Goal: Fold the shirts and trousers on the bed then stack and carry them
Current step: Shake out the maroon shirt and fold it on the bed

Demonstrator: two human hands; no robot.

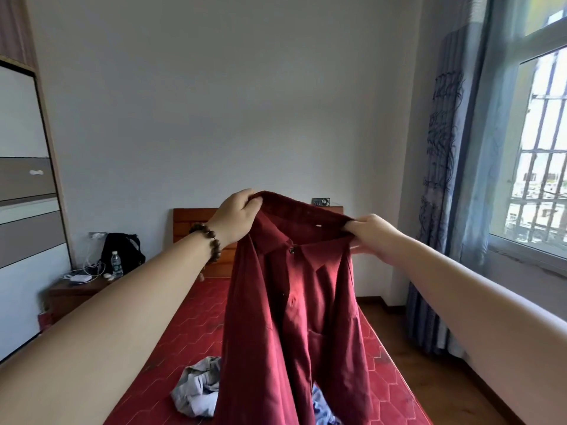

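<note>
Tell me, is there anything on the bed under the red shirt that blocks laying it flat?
Yes. The crumpled grey garment and a blue-white cloth lie on the bed beneath the red shirt, which both hands hold up.

Head-worn camera faces forward along the bed, close above it.

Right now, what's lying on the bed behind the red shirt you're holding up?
A crumpled grey garment shows left of the red shirt, and a bit of blue-and-white cloth peeks out at its right edge, both on the bed. Whatever lies between them is covered.
</note>
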